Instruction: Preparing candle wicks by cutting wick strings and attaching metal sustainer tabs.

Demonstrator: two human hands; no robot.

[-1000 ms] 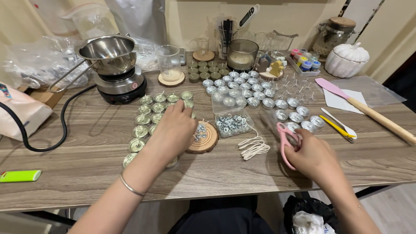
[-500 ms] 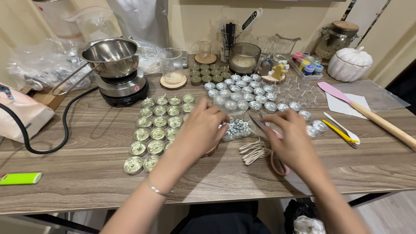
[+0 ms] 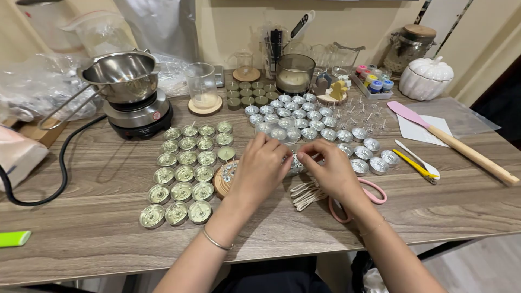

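Pinching over the clear box of wick tabs [image 3: 296, 163], my left hand [image 3: 260, 168] and right hand [image 3: 331, 173] meet fingertips; contents of the pinch unclear.

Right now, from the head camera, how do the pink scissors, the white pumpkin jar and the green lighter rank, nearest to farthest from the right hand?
1. pink scissors, just beside the right hand.
2. white pumpkin jar, far right corner.
3. green lighter, far left edge.

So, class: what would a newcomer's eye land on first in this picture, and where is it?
Probably the two hands meeting at the table's middle, left hand and right hand, fingertips together over a clear tub of small metal pieces. Next, the grid of filled metal cups to their left, and the steel pot on its hotplate at rear left.
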